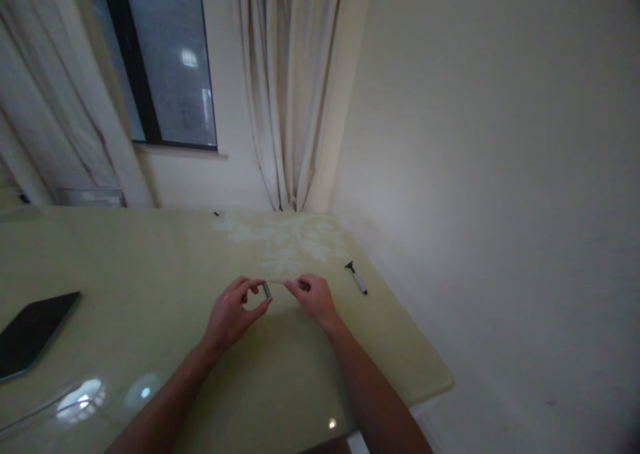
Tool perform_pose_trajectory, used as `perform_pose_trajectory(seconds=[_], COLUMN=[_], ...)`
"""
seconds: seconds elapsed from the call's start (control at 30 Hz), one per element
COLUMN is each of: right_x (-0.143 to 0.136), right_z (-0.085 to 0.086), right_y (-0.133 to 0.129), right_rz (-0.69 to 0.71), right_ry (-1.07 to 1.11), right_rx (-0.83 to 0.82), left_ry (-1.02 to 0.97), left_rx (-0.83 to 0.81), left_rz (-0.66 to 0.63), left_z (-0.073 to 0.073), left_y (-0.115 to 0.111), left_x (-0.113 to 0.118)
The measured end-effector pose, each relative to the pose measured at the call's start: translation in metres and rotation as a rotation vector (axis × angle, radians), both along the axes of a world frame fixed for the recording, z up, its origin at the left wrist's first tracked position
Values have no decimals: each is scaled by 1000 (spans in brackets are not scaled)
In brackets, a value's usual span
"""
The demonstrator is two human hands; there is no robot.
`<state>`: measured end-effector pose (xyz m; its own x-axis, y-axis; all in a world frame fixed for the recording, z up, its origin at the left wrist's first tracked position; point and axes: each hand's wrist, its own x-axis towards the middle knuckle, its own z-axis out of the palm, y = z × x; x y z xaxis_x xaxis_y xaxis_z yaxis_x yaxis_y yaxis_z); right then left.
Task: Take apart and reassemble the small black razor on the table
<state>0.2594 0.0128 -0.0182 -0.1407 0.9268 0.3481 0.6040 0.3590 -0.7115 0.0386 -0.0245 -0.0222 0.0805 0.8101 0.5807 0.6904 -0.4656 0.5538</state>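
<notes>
My left hand [233, 312] is closed in a pinch, its thumb and fingertips gripping the two ends of a small narrow grey piece [267, 290], about the size of a razor cartridge. Facing it, my right hand [313, 295] is closed around the dark handle of a thin pointed tool [278, 282]. The tool's slim, light shaft points left, and its tip is close to the upper end of the grey piece. Whether the two touch, I cannot tell. To the right of my right hand lies a razor [358, 281] with a grey handle and a black head.
Both hands are above a pale green glossy table [150, 261]. A dark flat device [35, 331] lies at the left, with a thin cable [37, 411] nearer me. A tiny black item [216, 213] sits by the far edge. Curtains [290, 94] and a wall [490, 174] border the table.
</notes>
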Motion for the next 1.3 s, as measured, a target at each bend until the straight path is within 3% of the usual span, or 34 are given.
perform_pose_trajectory(seconds=[0.17, 0.3, 0.43, 0.53, 0.67, 0.8, 0.93, 1.1, 1.23, 1.3], right_x=[0, 0, 1, 3, 6, 6, 4, 28, 77, 105], right_z=[0, 2, 3, 2, 1, -1, -4, 12, 36, 40], right_y=[0, -1, -1, -1, 1, 2, 2, 12, 27, 32], right_rz=[83, -37, 94, -7, 119, 4, 96, -236, -395, -478], right_ry=[0, -10, 3, -18, -10, -46, -54, 9, 49, -74], right_rx=[7, 49, 38, 70, 19, 80, 57, 165, 190, 81], left_ry=[13, 7, 11, 13, 8, 7, 18, 20, 38, 66], left_rx=[6, 6, -1, -13, -20, -10, -23, -73, -148, -172], left_rz=[-17, -10, -7, -1, 3, 6, 16, 15, -74, -118], left_z=[-1, -1, -1, -1, 0, 0, -1, -8, -18, -20], left_y=[0, 0, -1, 0, 0, 0, 2, 6, 5, 5], left_x=[0, 0, 0, 0, -1, -1, -3, -8, -3, 6])
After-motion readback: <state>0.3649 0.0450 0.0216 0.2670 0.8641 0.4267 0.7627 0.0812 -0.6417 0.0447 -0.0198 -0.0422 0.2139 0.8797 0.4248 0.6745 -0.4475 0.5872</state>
